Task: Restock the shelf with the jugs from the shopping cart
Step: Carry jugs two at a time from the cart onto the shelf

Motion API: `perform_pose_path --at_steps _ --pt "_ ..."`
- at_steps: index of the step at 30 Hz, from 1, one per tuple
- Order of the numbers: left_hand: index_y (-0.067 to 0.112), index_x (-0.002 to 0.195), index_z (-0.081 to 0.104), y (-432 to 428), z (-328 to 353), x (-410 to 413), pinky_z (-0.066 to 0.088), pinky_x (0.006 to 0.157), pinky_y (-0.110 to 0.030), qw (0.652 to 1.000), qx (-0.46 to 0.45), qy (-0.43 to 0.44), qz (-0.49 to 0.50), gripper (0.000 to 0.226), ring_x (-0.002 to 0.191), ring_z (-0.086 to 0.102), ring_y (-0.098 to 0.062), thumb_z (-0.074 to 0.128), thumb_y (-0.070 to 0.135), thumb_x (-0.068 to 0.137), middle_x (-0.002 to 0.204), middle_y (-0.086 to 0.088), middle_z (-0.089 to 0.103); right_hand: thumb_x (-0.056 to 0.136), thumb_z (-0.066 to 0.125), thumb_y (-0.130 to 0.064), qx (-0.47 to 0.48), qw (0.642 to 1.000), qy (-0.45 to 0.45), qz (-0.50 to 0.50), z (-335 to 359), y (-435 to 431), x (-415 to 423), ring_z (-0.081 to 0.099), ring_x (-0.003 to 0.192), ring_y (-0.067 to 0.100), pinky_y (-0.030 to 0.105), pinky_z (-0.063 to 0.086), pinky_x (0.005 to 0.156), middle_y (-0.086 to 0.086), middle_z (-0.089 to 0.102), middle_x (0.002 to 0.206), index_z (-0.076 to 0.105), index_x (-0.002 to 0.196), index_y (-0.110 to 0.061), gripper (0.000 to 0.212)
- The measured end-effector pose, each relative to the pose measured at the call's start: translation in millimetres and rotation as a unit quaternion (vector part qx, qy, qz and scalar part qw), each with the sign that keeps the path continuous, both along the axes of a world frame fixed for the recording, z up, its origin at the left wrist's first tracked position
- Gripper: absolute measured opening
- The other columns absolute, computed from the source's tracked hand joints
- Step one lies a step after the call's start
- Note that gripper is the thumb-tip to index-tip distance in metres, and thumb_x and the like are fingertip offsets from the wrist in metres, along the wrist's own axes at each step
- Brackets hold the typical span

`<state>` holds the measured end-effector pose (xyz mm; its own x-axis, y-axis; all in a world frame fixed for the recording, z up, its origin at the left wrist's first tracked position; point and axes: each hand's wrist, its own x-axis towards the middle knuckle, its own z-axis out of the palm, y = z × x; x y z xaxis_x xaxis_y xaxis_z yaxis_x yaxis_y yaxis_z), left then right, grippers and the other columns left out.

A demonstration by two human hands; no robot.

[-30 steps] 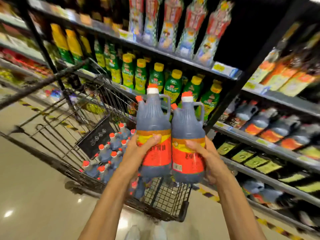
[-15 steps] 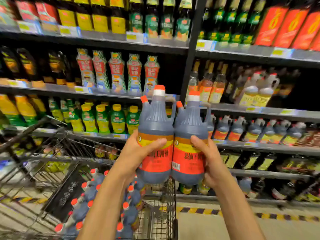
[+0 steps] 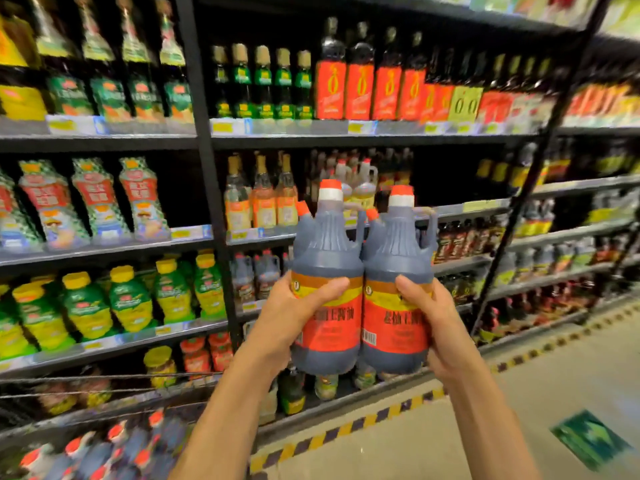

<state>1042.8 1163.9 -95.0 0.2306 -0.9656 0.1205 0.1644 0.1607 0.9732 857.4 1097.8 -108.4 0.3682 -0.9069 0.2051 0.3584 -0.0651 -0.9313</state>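
A: What lies down past the left forearm?
B: The cart jugs point(image 3: 121, 445), blurred, red caps up, low and to the left of the left hand point(image 3: 294, 320).
A: And that hand?
B: It is curled round the left jug point(image 3: 325, 258), with the thumb across the top of the label and the palm on the jug's left flank. The fingers are hidden behind it.
A: How does that jug stand?
B: Upright, long axis vertical, red-and-white cap on top. The label faces the camera, the loop handle points right and the small orange spout cap points left.
A: Its neighbour?
B: The right jug point(image 3: 398, 258) stands the same way, its side touching the first. The right hand point(image 3: 446, 327) grips it from the right, thumb on the label's upper band.
A: Where are they against the shelf point(image 3: 204, 168)?
B: In the air in front of it, between the two hands. Just left of the left hand, farther back, shelf jugs point(image 3: 258, 275) of the same shape stand upright. Striped floor tape point(image 3: 346, 433) runs beneath the forearms.
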Motion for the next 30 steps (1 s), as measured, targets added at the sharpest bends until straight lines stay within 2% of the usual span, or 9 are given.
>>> perform_pose_path --at_steps 2,4,9,14,18,22,26,30 --pt "0.021 0.112 0.066 -20.2 5.2 -31.3 0.059 0.073 -0.035 1.0 0.0 -0.01 -0.029 0.055 0.091 0.073 -0.023 0.088 0.032 0.063 0.1 -0.003 0.076 0.063 0.087 -0.041 -0.008 1.0 -0.003 -0.028 3.4 -9.4 -35.0 0.069 0.109 0.032 0.04 0.059 0.08 0.012 0.07 0.122 0.054 0.135 -0.016 0.083" --pt "0.021 0.113 0.065 -39.5 10.2 -61.0 0.059 0.071 -0.033 0.998 -0.003 -0.017 -0.061 0.057 0.09 0.074 -0.021 0.089 0.032 0.063 0.099 -0.002 0.076 0.055 0.09 -0.049 -0.022 0.998 -0.003 -0.063 6.6 -17.9 -66.9 0.069 0.108 0.032 0.04 0.059 0.08 0.012 0.07 0.122 0.055 0.135 -0.016 0.093" --pt "0.019 0.113 0.065 -86.7 20.5 -127.1 0.058 0.067 -0.029 0.991 -0.014 -0.016 -0.135 0.054 0.089 0.074 -0.021 0.076 0.032 0.062 0.098 -0.003 0.076 0.05 0.091 -0.055 -0.029 0.988 -0.007 -0.153 12.1 -37.1 -135.0 0.07 0.106 0.033 0.044 0.058 0.08 0.011 0.071 0.12 0.056 0.133 -0.019 0.097" --pt "0.019 0.115 0.066 -135.8 18.1 -183.0 0.059 0.069 -0.033 0.981 -0.012 -0.024 -0.191 0.057 0.09 0.074 -0.022 0.088 0.033 0.065 0.103 -0.006 0.076 0.058 0.086 -0.036 -0.04 0.971 0.005 -0.236 9.5 -56.4 -188.3 0.072 0.1 0.028 0.036 0.059 0.073 0.007 0.074 0.113 0.058 0.128 -0.021 0.077" --pt "0.016 0.117 0.065 -175.5 8.6 -219.5 0.059 0.078 -0.043 0.97 -0.011 -0.013 -0.241 0.052 0.093 0.073 -0.028 0.081 0.025 0.068 0.104 -0.009 0.075 0.057 0.087 -0.029 -0.045 0.953 0.014 -0.299 -2.3 -81.6 -220.6 0.073 0.098 0.029 0.037 0.059 0.073 0.009 0.074 0.111 0.059 0.127 -0.015 0.076" --pt "0.015 0.117 0.064 -226.7 0.2 -255.5 0.061 0.075 -0.04 0.96 -0.009 -0.01 -0.281 0.052 0.09 0.073 -0.027 0.08 0.022 0.068 0.101 -0.009 0.075 0.057 0.086 -0.03 -0.038 0.939 0.002 -0.342 -13.3 -118.9 -253.1 0.073 0.096 0.028 0.037 0.058 0.073 0.01 0.075 0.11 0.061 0.123 -0.013 0.073" --pt "0.017 0.12 0.063 -295.5 -6.4 -288.2 0.059 0.079 -0.046 0.946 0.006 -0.008 -0.325 0.053 0.094 0.072 -0.03 0.078 0.026 0.07 0.106 -0.01 0.074 0.057 0.086 -0.035 -0.033 0.921 0.013 -0.387 -18.5 -173.4 -284.5 0.072 0.101 0.029 0.039 0.058 0.077 0.01 0.073 0.114 0.059 0.127 -0.012 0.079" --pt "0.017 0.117 0.064 -366.7 -6.4 -316.7 0.06 0.07 -0.039 0.935 0.023 -0.002 -0.355 0.049 0.089 0.073 -0.028 0.081 0.023 0.071 0.101 -0.01 0.075 0.056 0.087 -0.042 -0.017 0.912 0.025 -0.41 -22.2 -233.8 -310.8 0.071 0.103 0.029 0.045 0.058 0.083 0.008 0.073 0.115 0.058 0.127 -0.016 0.081"
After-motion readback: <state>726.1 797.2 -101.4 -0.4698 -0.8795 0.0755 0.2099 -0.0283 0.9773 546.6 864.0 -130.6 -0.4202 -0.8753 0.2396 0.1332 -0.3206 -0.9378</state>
